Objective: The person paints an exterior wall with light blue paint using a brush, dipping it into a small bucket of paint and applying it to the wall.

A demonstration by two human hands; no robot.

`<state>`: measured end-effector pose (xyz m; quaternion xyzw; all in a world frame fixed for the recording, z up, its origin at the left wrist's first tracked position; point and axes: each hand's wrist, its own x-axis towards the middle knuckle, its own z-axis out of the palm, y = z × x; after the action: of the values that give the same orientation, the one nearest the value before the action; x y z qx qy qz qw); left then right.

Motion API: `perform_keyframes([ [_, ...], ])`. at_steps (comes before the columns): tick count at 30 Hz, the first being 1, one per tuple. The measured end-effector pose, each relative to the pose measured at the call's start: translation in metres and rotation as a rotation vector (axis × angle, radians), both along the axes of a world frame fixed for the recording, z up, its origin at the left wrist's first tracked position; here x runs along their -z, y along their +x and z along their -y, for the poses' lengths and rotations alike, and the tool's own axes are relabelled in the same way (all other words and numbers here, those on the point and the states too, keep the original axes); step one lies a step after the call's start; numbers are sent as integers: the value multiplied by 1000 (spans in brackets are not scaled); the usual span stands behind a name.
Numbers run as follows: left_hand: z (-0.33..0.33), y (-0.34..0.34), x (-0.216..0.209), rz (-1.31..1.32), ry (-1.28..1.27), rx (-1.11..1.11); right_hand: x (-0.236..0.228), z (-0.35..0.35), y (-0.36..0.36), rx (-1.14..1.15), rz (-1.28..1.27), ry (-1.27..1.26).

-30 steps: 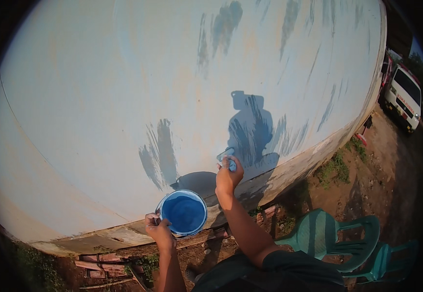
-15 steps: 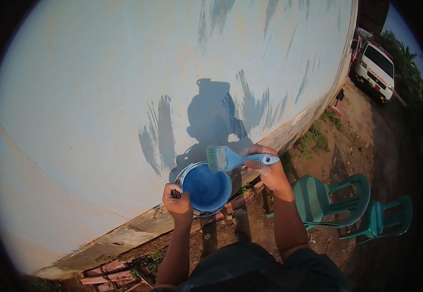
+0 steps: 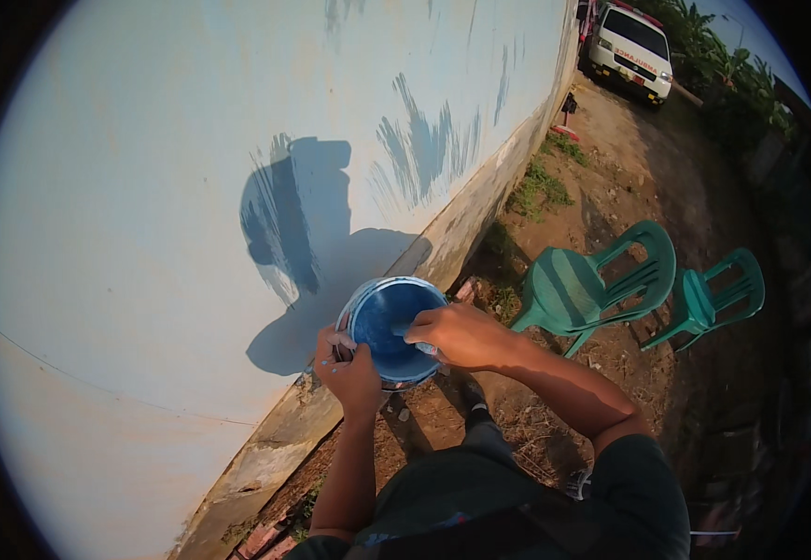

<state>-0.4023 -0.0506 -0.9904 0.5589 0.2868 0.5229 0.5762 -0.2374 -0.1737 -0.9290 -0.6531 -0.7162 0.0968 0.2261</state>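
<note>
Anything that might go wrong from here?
1. Left hand grips the bucket at one side; pressing with the brush might tip it.
2. Right hand is over the bucket's mouth, so it may get smeared.
3. Ground looks rough; stepping sideways could mean a stumble.

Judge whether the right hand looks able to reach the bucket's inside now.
Probably yes: the right hand is over the open bucket, and the left hand holds it at one side, leaving the opening free.
</note>
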Motion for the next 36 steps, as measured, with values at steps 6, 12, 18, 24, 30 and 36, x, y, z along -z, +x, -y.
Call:
perform_keyframes([
  [6,1,-17,9,43,130,-2,13,2,-36,49,143,-117],
  [12,-2,-30,6,25,149,-10,16,-3,-49,33,266,-165],
  [18,-2,-41,4,3,121,-39,4,-9,-54,-9,201,-178],
  [24,-5,-55,-3,67,67,-125,-9,-10,-52,-28,21,28],
  [30,-24,-69,5,118,155,-191,10,-15,-42,195,-546,484],
  [36,-26,-87,15,-12,30,-183,36,-23,-44,331,-1455,406],
])
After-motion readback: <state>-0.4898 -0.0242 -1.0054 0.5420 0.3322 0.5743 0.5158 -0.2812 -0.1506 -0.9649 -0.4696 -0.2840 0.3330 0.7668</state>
